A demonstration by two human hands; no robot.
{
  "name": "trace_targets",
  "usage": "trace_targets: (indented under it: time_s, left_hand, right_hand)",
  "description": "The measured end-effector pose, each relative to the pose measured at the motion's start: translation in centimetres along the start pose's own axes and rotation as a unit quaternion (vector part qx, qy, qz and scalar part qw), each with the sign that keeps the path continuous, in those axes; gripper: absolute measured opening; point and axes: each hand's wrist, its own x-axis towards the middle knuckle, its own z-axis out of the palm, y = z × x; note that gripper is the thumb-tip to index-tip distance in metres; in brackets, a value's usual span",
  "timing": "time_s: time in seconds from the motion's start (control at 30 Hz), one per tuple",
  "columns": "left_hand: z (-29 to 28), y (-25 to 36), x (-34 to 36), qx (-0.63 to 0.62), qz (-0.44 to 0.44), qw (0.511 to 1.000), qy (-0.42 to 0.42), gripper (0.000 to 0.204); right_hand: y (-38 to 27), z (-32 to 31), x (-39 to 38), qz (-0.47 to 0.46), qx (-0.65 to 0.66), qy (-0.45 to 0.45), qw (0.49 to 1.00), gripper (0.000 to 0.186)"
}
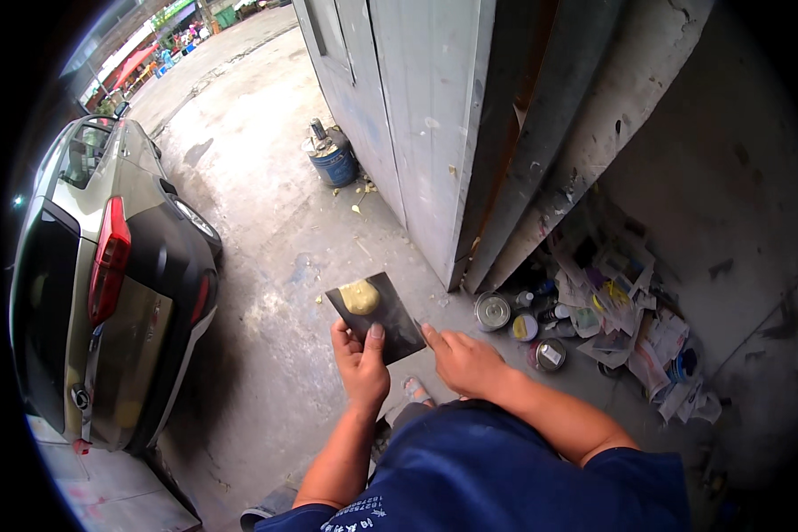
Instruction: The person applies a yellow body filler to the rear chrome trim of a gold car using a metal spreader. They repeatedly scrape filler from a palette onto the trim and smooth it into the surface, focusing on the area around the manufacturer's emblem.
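My left hand [362, 362] grips a thin, dark square board [397, 330] by its near edge, thumb on top and fingers beneath. On the board's far left part sits a lump of pale yellow paste [359, 297] that looks like putty. Closed beside the board's right edge, my right hand [466, 362] has its index finger pointing toward that edge. A thin dark sliver shows at this fingertip, but what the hand holds is mostly hidden. Both hands are in front of my body, above the concrete floor.
A car [133, 257] with a red tail light stands at the left. A blue drum [332, 158] is beside the grey metal door [426, 115] ahead. Several cans, one a round-lidded tin [492, 310], and crumpled papers [634, 293] lie on the floor at the right.
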Motion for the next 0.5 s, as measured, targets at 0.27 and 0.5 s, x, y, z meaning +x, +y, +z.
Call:
trace_targets:
  time_s: [0.27, 0.5]
  left_hand:
    - [-1.1, 2.0, 1.5, -0.139, -0.157, 0.978, -0.024, 0.033]
    - [0.9, 1.2, 0.7, -0.175, -0.286, 0.936, -0.107, 0.036]
  right_hand:
    - [2.5, -4.9, 0.4, 0.195, 0.376, 0.06, 0.904, 0.034]
    - [2.8, -2.1, -1.0, 0.168, 0.688, -0.178, 0.683, 0.036]
